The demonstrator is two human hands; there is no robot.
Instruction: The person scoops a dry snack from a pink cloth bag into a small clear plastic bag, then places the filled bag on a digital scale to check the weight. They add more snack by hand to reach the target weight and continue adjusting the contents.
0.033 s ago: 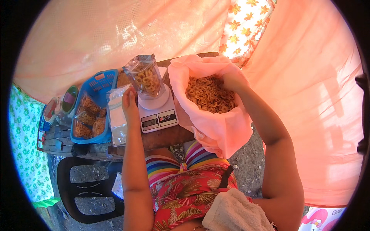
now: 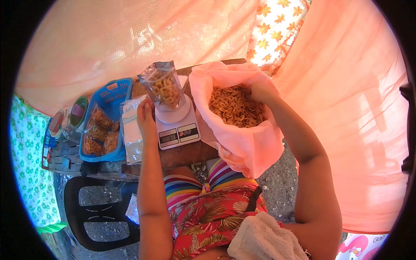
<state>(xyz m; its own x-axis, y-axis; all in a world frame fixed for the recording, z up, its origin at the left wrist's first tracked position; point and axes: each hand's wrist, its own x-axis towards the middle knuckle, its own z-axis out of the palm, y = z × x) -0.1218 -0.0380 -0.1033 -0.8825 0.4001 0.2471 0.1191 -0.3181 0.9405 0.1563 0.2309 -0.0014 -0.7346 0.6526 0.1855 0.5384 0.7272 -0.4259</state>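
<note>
A clear pouch partly filled with golden fried snack curls stands upright on a white digital scale. My left hand holds the pouch's lower left edge beside the scale. To the right, a big pink bag gapes open, full of the same snack curls. My right hand reaches into the bag at its far rim. Its fingers curl down among the curls, so their grip is hidden.
The scale stands on a dark wooden table. Left of it lie a stack of empty clear pouches and a blue basket of filled packs. A black plastic chair stands below left, a white towel lies on my lap, and orange cloth hangs all around.
</note>
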